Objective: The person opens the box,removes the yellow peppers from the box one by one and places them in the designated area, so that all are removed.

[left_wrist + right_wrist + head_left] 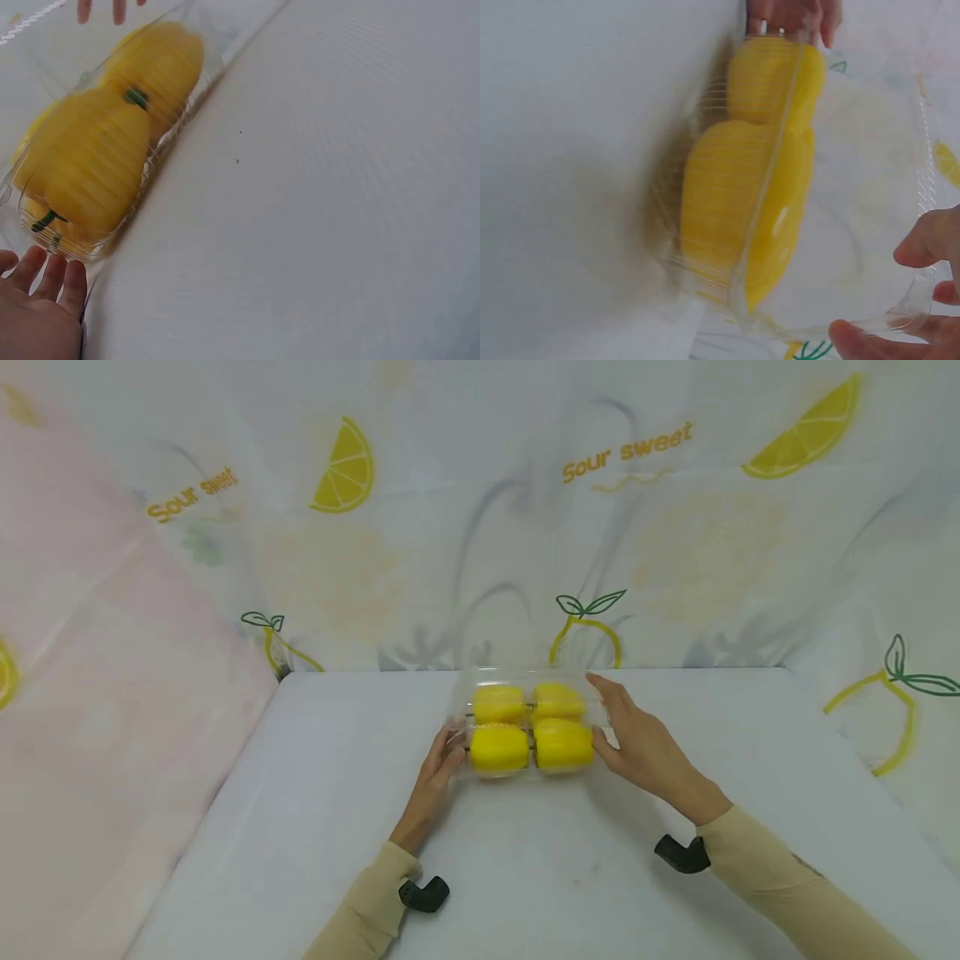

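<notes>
A clear plastic clamshell container [525, 675] lies near the table's far edge with several yellow bell peppers [498, 748] inside, in two rows. Dark green stems [136, 97] show through the plastic. My left hand [433, 781] rests against the container's left end. Its fingers [73, 285] are fairly straight at that end in the left wrist view. At the right side, my right hand [648, 756] has thumb and fingers on either side of the clear lid [870, 217], near a corner. That lid stands raised away from the peppers in the right wrist view.
The white table [525, 877] spreads out around the container. Behind it hangs a pale cloth [435, 543] printed with lemons and lettering, continuing along both sides. Black curved pieces [424, 895] sit at both sleeve cuffs.
</notes>
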### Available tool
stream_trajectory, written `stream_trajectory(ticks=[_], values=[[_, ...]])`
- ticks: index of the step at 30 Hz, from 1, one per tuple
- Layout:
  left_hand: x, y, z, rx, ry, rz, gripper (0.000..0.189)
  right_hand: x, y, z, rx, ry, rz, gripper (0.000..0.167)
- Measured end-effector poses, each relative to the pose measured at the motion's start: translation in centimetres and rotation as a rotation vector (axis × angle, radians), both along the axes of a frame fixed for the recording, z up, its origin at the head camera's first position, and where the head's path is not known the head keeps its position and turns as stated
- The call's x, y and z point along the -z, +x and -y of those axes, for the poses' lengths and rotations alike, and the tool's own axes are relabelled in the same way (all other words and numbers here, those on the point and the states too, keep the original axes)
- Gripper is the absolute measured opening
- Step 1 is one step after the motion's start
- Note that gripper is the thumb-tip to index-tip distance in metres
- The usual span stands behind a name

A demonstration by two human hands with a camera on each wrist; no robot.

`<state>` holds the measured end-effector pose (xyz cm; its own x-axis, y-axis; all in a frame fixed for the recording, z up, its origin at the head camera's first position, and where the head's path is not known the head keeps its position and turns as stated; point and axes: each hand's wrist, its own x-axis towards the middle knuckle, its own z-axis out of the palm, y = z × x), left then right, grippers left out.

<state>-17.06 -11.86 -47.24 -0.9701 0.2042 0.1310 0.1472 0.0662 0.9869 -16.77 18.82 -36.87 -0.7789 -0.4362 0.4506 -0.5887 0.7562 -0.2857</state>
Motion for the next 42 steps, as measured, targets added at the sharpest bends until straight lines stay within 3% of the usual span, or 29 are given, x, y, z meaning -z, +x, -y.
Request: stream_trajectory(ticks=[5,12,15,21,28,42], values=[[-0.4,0.0,0.0,-0.023,-0.042,-0.032,0.058,-1.1,-1.1,-0.1,-0.029,-0.143,0.032,0.059],[-2.7,1.1,-0.5,-0.006,-0.036,-0.096,0.061,-1.5,-2.5,-0.6,-0.051,-0.268,0.119,0.058],[-2.7,1.1,-0.4,0.001,-0.026,-0.093,0.062,-1.7,-3.1,-0.8,-0.072,-0.33,0.157,0.063],[-0.6,0.1,-0.2,-0.01,-0.027,-0.119,0.063,-2.7,-4.1,-1.0,-0.099,-0.436,0.217,0.063],[-3.0,1.2,-0.3,0.001,-0.038,-0.081,0.062,-2.9,-5.3,-0.7,-0.105,-0.501,0.295,0.064],[-3.0,1.4,-0.2,0.01,-0.019,-0.056,0.063,-2.9,-7.7,-0.7,-0.095,-0.618,0.436,0.062]])
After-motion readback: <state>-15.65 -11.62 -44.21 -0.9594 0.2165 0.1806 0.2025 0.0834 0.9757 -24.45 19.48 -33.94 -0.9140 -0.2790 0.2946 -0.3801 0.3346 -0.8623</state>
